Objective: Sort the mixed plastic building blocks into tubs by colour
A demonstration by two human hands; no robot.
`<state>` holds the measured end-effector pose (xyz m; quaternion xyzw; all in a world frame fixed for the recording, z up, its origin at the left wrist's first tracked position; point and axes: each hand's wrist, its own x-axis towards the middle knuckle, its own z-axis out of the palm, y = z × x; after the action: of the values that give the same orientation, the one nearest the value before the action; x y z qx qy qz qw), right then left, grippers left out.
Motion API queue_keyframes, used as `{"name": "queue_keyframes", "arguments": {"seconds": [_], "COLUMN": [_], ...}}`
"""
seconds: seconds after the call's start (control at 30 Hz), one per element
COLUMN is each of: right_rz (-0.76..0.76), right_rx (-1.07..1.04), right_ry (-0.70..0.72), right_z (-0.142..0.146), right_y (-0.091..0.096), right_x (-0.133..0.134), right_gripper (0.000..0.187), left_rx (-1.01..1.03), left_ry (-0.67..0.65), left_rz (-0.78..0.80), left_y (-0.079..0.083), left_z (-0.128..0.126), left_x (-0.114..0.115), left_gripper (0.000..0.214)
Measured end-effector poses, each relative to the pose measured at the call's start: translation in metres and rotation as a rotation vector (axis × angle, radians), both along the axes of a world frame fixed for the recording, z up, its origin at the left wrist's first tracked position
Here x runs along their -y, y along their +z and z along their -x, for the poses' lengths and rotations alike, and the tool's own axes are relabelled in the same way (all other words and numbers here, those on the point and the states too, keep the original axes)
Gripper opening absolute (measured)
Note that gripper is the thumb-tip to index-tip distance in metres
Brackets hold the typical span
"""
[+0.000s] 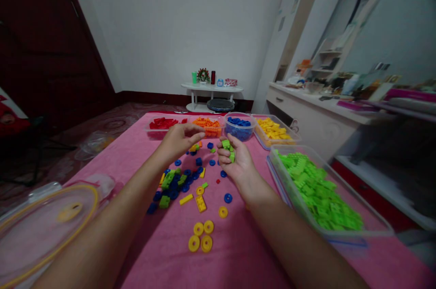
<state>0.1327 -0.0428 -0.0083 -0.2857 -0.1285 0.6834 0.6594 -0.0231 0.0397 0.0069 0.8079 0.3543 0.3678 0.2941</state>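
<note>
Several light green toy bricks [226, 144] lie in my right hand [238, 159], palm up with the fingers curled round them. My left hand [182, 139] hovers over the far part of the pile, in front of the red and orange containers. Its fingers stretch to the right, slightly apart, with nothing visible between them. Beneath it lie a few small yellow, orange and blue pieces [194, 148], partly hidden. A mixed heap of blue and green bricks [173, 182] sits beside my left forearm. Loose blue rings [228, 198] and yellow rings [206, 243] are scattered nearer to me.
Along the pink cloth's [160, 257] far edge stand containers of red bricks [163, 123], orange bricks [207, 126], blue bricks [239, 126] and yellow bricks [273, 129]. A large tub of green bricks [313, 189] is at right. A round yellow-rimmed lid [95, 198] lies at left.
</note>
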Motion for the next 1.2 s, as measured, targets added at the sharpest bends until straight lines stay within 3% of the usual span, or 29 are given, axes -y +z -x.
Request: {"name": "queue_keyframes", "arguments": {"seconds": [0.17, 0.33, 0.47, 0.6, 0.73, 0.87, 1.0, 1.1, 1.2], "right_rz": [-0.138, -0.171, 0.009, 0.257, 0.259, 0.187, 0.199, 0.149, -0.063], "right_rx": [0.150, 0.620, 1.146, 1.684, 2.088, 2.260, 2.432, 2.468, 2.377], "right_ry": [-0.049, -0.191, -0.237, -0.044, 0.183, 0.246, 0.115, 0.014, -0.013], "right_z": [-0.014, -0.066, -0.128, -0.183, -0.211, -0.215, -0.199, -0.164, -0.111], "right_y": [0.045, 0.077, 0.075, 0.062, 0.050, 0.052, 0.070, 0.083, 0.087], "right_x": [0.031, 0.078, 0.113, 0.141, 0.161, 0.169, 0.161, 0.143, 0.114], "right_gripper": [0.016, 0.018, 0.026, 0.029, 0.023, 0.020, 0.020, 0.022, 0.022], "left_rx": [-0.016, -0.028, -0.025, -0.040, -0.095, -0.149, -0.133, -0.101, -0.088], "left_ry": [-0.038, -0.026, -0.025, -0.043, -0.040, -0.024, -0.019, -0.001, 0.020], "left_rz": [0.016, 0.065, 0.082, 0.073, 0.041, -0.014, 0.019, 0.048, 0.054], "left_y": [-0.013, -0.014, -0.016, -0.017, -0.016, -0.013, -0.015, -0.018, -0.021], "left_z": [0.000, 0.000, 0.000, -0.001, -0.002, -0.002, -0.001, 0.001, 0.006], "left_x": [-0.012, -0.012, -0.014, -0.015, -0.012, -0.009, -0.011, -0.017, -0.024], "left_gripper": [0.032, 0.036, 0.037, 0.035, 0.035, 0.035, 0.035, 0.034, 0.033]}}
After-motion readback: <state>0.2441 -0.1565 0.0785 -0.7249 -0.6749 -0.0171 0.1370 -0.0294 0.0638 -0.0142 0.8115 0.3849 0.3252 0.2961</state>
